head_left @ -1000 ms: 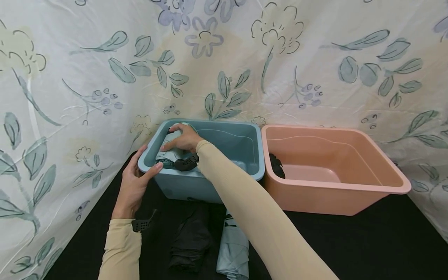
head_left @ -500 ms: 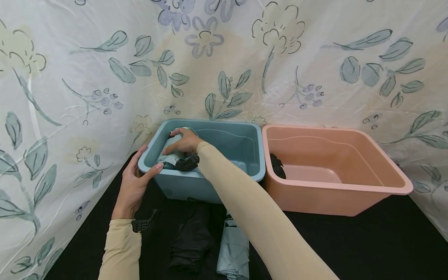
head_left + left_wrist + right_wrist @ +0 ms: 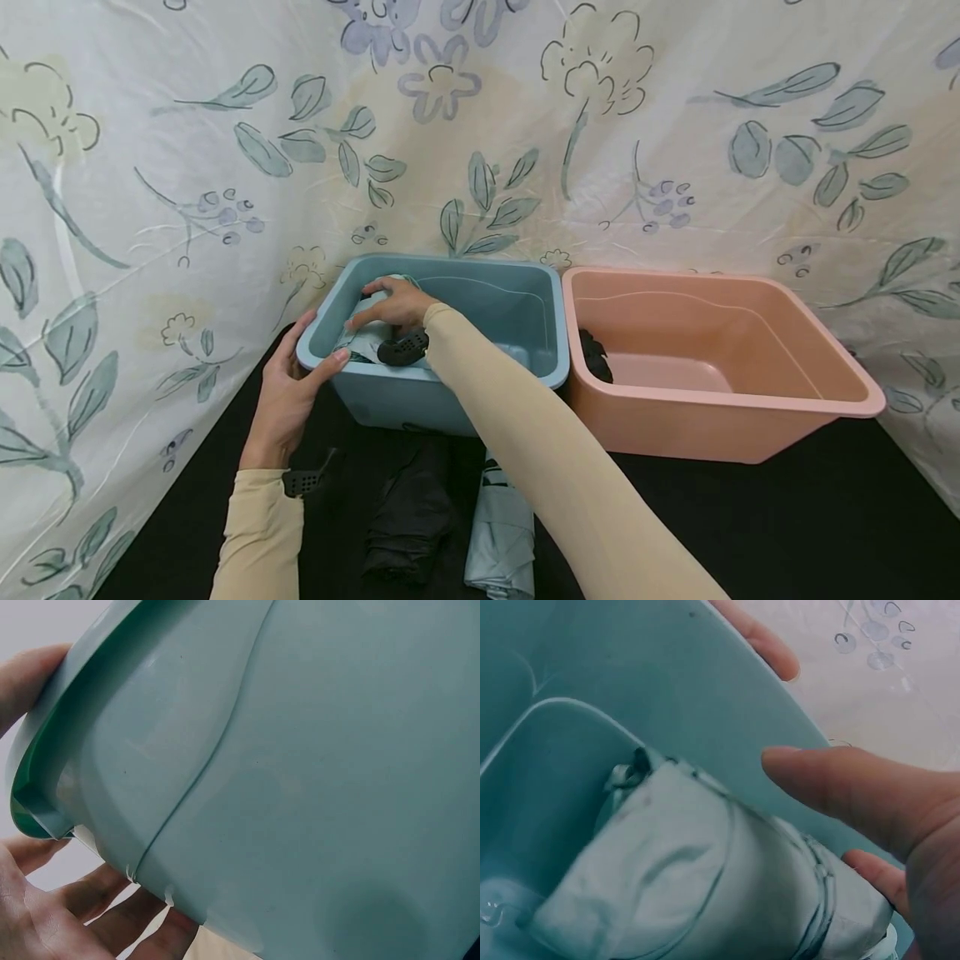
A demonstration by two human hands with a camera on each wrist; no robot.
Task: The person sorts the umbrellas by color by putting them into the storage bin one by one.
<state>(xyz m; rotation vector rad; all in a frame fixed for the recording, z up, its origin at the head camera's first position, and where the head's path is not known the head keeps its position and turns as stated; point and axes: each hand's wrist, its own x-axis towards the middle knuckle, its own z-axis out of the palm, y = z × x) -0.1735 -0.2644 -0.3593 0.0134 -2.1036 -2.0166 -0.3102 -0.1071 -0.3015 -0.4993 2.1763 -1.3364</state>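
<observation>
Inside the blue bin (image 3: 420,400), at its left end, resting the right grip (image 3: 397,304) over a pale blue cloth roll (image 3: 705,885). Holding that grip wide, with a straight thumb standing off the cloth in the right wrist view; showing one fingertip at the roll's upper edge but hiding the remaining fingers, so not telling of any curl beneath. Bracing the bin's front left corner with the left grip (image 3: 292,387), thumb on the front rim, fingers outside the end wall. Judging the step in hand as settling the roll: probably going best by pressing evenly along its length, squaring it to the end wall, not hooking loose folds when letting go, and bracing the corner without tipping the bin. Relative to the right grip, finding the roll below and to the left of the wrist, partly covered by the fingers, running front to back near the left end wall. Out on the black worktop (image 3: 675,525), before the bin, seeing a dark cloth (image 3: 408,517) beside a second pale roll (image 3: 501,542); just right, seeing a pink bin (image 3: 712,425) holding a dark bundle (image 3: 595,357).
</observation>
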